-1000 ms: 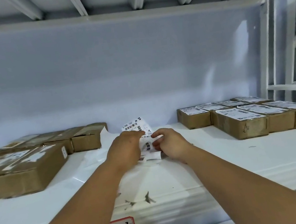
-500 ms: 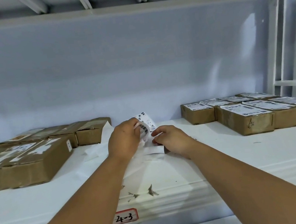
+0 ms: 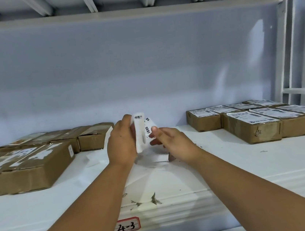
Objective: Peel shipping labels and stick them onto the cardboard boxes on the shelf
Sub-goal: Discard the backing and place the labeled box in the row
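My left hand (image 3: pixel 121 142) holds a curled white label (image 3: pixel 139 131) with a barcode at its top, lifted above the shelf. My right hand (image 3: pixel 172 142) pinches the edge of a printed label sheet (image 3: pixel 150 127) just to the right of it. Crumpled white backing paper (image 3: pixel 150 157) lies on the shelf under both hands. Brown cardboard boxes without fresh labels (image 3: pixel 35 165) sit at the left. Boxes with white labels on their tops (image 3: pixel 252 123) sit at the right.
The white shelf (image 3: pixel 236 170) carries a red-bordered tag "4-3" (image 3: pixel 126 225) on its front edge. A white back wall (image 3: pixel 140 67) closes the bay, and white frame posts (image 3: pixel 284 44) stand at the right. Ribbed shelf underside overhead.
My left hand has lifted and peeled a label upward, curling it away from the sheet. My right hand has shifted right and stays on the sheet.
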{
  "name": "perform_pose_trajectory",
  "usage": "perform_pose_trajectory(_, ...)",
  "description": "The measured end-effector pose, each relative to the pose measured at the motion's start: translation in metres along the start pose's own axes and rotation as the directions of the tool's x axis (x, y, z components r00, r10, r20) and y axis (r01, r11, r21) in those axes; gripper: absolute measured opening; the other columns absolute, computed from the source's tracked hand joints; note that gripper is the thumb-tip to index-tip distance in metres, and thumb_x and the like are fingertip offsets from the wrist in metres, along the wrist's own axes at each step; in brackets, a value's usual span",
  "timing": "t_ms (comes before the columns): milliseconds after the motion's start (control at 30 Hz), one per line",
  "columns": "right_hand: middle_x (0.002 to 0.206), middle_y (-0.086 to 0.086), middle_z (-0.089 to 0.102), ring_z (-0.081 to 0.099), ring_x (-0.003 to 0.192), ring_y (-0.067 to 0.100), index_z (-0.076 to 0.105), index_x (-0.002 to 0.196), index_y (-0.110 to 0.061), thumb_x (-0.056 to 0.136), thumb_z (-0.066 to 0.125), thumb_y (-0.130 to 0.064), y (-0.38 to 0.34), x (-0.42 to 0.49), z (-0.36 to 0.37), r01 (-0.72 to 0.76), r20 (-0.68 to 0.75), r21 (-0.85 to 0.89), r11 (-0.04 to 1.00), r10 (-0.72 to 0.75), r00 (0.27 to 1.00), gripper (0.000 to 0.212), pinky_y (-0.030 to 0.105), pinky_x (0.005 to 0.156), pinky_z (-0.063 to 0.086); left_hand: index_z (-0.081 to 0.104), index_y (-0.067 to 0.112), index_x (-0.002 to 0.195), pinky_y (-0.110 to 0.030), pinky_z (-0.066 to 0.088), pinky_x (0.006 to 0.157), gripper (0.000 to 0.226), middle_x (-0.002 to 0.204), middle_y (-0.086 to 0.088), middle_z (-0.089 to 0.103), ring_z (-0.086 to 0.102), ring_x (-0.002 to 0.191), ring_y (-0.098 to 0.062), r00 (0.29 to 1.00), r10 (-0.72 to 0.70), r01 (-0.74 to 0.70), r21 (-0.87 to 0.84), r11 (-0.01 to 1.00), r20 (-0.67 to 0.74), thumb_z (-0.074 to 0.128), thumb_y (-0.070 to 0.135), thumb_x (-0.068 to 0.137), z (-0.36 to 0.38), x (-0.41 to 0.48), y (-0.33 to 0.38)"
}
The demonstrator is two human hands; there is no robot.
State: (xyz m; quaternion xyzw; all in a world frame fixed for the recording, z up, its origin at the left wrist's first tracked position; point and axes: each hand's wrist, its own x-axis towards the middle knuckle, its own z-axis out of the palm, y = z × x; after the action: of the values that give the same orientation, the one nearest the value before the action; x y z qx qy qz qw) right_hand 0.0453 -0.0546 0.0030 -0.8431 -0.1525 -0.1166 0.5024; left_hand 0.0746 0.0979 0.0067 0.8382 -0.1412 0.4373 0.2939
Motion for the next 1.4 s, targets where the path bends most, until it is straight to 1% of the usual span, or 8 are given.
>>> perform_pose_trajectory(167,0.103,-0.01,0.066,0.065,0.097,0.008,0.045,0.133,-0.032,0.071,0.051,-0.072,-0.002,-0.003,-0.001,0.016,0.082,0.143,0.99,-0.028,0.996,0.074,0.037,0.08,0.055,0.047,0.013,0.112,-0.029,0.03,0.058,0.023,0.083,-0.001,0.048,0.043,0.072,-0.026,0.994,-0.027,0.001,0.253,0.967,0.102,0.05,0.015,0.089,-0.004,-0.003,0.012)
perform_pose_trajectory(267,0.099,-0.01,0.063,0.066,0.093,0.003,0.032,0.142,-0.034,0.075,0.065,-0.063,-0.001,0.0,0.002,0.026,0.158,0.071,0.997,-0.037,0.987,0.081,0.026,0.064,0.048,0.039,0.012,0.122,-0.031,0.034,0.06,0.034,0.094,-0.006,0.054,0.048,0.08,-0.03,0.987,0.003,-0.029,0.166,0.986,0.159,0.048,0.016,0.089,-0.001,-0.001,0.013)
perform_pose_trajectory(400,0.089,-0.008,0.061,0.067,0.094,0.014,0.029,0.146,-0.03,0.064,0.072,-0.064,0.0,0.003,0.0,-0.01,0.071,0.158,0.987,-0.001,0.997,0.099,0.043,0.082,0.056,0.031,0.017,0.135,-0.043,0.05,0.07,0.052,0.113,-0.012,0.052,0.056,0.091,-0.036,0.978,0.074,-0.077,0.006,0.997,0.196,0.051,0.013,0.087,0.001,-0.005,0.015)
perform_pose_trajectory(567,0.103,0.002,0.063,0.067,0.087,0.021,0.042,0.135,-0.031,0.077,0.073,-0.032,0.006,0.008,0.0,-0.022,-0.116,0.131,0.991,0.037,0.993,0.065,0.032,0.059,0.056,0.039,0.013,0.134,-0.038,0.045,0.064,0.047,0.099,-0.014,0.054,0.056,0.084,-0.037,0.989,0.09,-0.095,0.033,0.995,0.121,0.048,0.002,0.089,0.007,-0.003,0.014)
perform_pose_trajectory(700,0.092,0.002,0.071,0.071,0.07,0.018,0.062,0.097,-0.022,0.09,0.052,-0.012,0.011,0.014,-0.004,-0.027,-0.273,0.162,0.986,0.071,0.96,0.016,0.045,0.073,0.058,0.04,0.012,0.13,-0.03,0.03,0.058,0.04,0.079,-0.006,0.049,0.047,0.072,-0.028,0.998,-0.013,0.016,-0.04,0.999,0.063,0.037,-0.001,0.092,0.006,-0.003,0.014)
perform_pose_trajectory(933,0.07,0.01,0.07,0.071,0.072,0.033,0.061,0.08,-0.011,0.096,0.043,-0.016,0.013,0.012,-0.007,-0.137,-0.251,0.225,0.965,0.193,0.949,0.025,0.049,0.067,0.058,0.037,0.017,0.128,-0.039,0.041,0.059,0.029,0.079,-0.01,0.059,0.057,0.073,-0.034,0.99,-0.138,0.138,-0.027,0.99,0.007,0.032,0.017,0.099,0.001,-0.002,0.014)
perform_pose_trajectory(1233,0.068,0.004,0.064,0.056,0.04,0.009,0.057,0.08,-0.017,0.103,0.034,-0.028,0.0,0.006,-0.012,-0.023,-0.29,0.481,0.877,0.183,0.939,0.035,0.023,0.048,0.051,0.039,0.022,0.122,-0.037,0.047,0.059,0.025,0.091,-0.009,0.066,0.063,0.077,-0.028,0.966,-0.243,0.255,-0.174,0.951,0.087,0.03,0.016,0.099,-0.005,-0.001,0.016)
perform_pose_trajectory(1400,0.07,0.01,0.064,0.054,0.041,0.009,0.06,0.073,-0.014,0.102,0.039,-0.022,0.005,0.007,-0.012,-0.053,-0.291,0.342,0.938,0.16,0.943,0.036,0.026,0.052,0.051,0.033,0.024,0.126,-0.034,0.05,0.068,0.042,0.107,0.004,0.065,0.061,0.091,-0.019,0.969,-0.212,0.235,-0.21,0.949,0.125,0.042,0.006,0.089,-0.01,-0.003,0.016)
